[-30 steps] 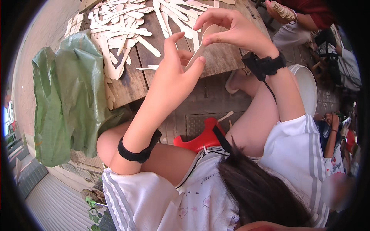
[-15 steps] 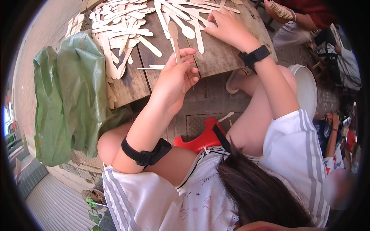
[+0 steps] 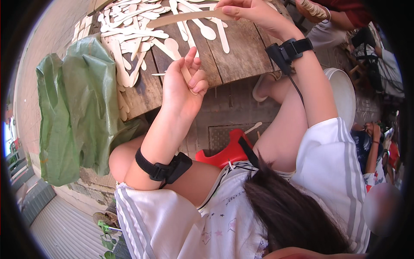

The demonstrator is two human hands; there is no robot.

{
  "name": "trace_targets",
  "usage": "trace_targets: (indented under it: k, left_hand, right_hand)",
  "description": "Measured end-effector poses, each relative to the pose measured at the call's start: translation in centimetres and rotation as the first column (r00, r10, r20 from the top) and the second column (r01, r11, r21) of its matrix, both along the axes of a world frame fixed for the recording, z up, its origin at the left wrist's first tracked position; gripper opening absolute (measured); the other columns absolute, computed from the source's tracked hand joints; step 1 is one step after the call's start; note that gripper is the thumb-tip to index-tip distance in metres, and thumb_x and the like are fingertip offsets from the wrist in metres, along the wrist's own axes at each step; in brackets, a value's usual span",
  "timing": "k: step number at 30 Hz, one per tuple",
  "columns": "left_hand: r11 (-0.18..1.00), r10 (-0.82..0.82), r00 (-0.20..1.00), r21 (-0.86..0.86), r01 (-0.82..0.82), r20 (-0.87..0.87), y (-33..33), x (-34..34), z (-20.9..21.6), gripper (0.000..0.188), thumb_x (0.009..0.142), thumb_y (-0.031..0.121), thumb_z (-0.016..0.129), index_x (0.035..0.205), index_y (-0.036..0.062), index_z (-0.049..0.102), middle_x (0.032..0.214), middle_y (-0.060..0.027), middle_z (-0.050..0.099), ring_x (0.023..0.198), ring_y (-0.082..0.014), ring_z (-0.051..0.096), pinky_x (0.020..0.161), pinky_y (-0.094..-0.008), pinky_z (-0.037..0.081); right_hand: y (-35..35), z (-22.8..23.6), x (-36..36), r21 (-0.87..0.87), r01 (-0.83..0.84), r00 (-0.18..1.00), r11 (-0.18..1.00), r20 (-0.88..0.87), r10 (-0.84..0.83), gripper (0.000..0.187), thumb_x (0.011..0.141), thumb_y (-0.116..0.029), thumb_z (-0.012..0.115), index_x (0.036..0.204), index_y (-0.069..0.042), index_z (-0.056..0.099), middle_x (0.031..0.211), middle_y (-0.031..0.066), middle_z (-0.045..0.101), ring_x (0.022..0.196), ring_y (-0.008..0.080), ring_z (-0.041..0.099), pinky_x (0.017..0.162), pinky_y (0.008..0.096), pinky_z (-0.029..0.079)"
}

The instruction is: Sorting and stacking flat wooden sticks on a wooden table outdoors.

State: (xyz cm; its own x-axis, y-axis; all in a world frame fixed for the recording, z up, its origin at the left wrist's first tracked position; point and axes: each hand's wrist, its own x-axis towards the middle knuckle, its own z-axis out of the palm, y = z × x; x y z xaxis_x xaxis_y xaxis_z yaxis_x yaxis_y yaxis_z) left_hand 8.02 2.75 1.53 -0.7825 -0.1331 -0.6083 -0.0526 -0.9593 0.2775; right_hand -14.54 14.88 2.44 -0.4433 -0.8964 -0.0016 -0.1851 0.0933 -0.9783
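Note:
My left hand [image 3: 184,82], palm turned up, is closed around the handle of a wooden spoon [image 3: 171,46], whose rounded bowl points away from me past the fingertips. My right hand [image 3: 254,12] pinches one end of a flat wooden cutlery piece [image 3: 185,18]. That piece stretches leftward above the table and is blurred, so whether it is a spoon or a knife I cannot tell. Beneath and beyond the hands lies a loose heap of pale wooden cutlery [image 3: 129,32], with spoons among it.
The cutlery lies on a plank table [image 3: 235,64]. A green woven sack [image 3: 88,103] hangs by its left side. Below are a red plastic stool [image 3: 222,151] and a fallen wooden spoon [image 3: 253,127]. A white bucket [image 3: 343,93] stands right; beyond, another person's hand [image 3: 312,9] holds stacked wooden pieces.
My right hand has lifted a wooden piece off the heap, and its wrist has turned. My left hand has drawn slightly nearer and left, rotating its spoon so the bowl's face shows.

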Motion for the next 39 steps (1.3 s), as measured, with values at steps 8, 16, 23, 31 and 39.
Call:
trace_targets:
  k: [8,16,23,31,39]
  left_hand:
    - [0.885,-0.365,0.93,-0.33,0.329,-0.049,1.8,-0.2,1.5,0.063,0.096,0.057,0.03,0.107,0.0022,0.059,0.077,0.0024,0.048,0.051,-0.0076,0.027,0.045,-0.0233,0.022]
    - [0.816,-0.501,0.861,-0.379,0.437,-0.085,2.2,-0.5,2.2,0.05,0.097,0.051,0.041,0.105,0.0035,0.056,0.078,-0.0004,0.05,0.053,-0.0072,0.032,0.043,-0.021,0.025]
    - [0.817,-0.438,0.896,-0.448,0.362,-0.074,3.5,-0.2,1.2,0.022,0.101,0.027,0.042,0.099,0.0077,0.052,0.078,-0.0004,0.051,0.057,-0.0069,0.037,0.051,-0.0218,0.033]
    - [0.838,-0.522,0.853,-0.196,0.509,-0.017,3.5,-0.2,1.3,0.016,0.1,0.024,0.044,0.093,0.0104,0.05,0.066,0.0053,0.041,0.048,-0.0042,0.027,0.042,-0.0205,0.02]
    - [0.857,-0.481,0.877,-0.2,0.475,0.02,3.4,0.0,1.5,0.014,0.098,0.023,0.044,0.089,0.0142,0.051,0.058,0.0094,0.025,0.046,-0.0025,0.018,0.04,-0.021,0.012]
  right_hand:
    - [-0.3,-0.9,1.1,0.005,-0.264,0.963,0.964,0.06,0.263,0.025,0.086,-0.008,0.068,0.11,-0.003,0.063,0.094,0.0025,0.066,0.086,0.0084,0.061,0.076,0.0235,0.05]
    - [-0.1,-1.7,-0.2,-0.032,-0.265,0.944,0.964,0.196,0.266,0.038,0.083,-0.003,0.07,0.118,-0.005,0.054,0.092,0.0046,0.066,0.083,0.0104,0.063,0.074,0.0235,0.051]
    - [-0.3,-0.4,4.8,-0.022,-0.112,0.917,0.994,0.383,0.112,0.055,0.088,-0.039,0.064,0.131,-0.009,0.048,0.11,0.0116,0.063,0.098,0.0186,0.062,0.08,0.0315,0.049]
    - [-0.9,-0.4,7.7,-0.117,-0.313,0.872,0.943,0.357,0.334,0.058,0.09,-0.037,0.062,0.134,-0.004,0.043,0.087,0.0025,0.064,0.08,0.0114,0.062,0.073,0.0276,0.051]
    - [0.1,-1.5,2.8,-0.057,0.461,0.737,0.886,-0.531,-0.418,0.023,0.095,-0.027,0.056,0.087,-0.007,0.064,0.064,0.0015,0.058,0.06,0.0134,0.057,0.056,0.0246,0.045]
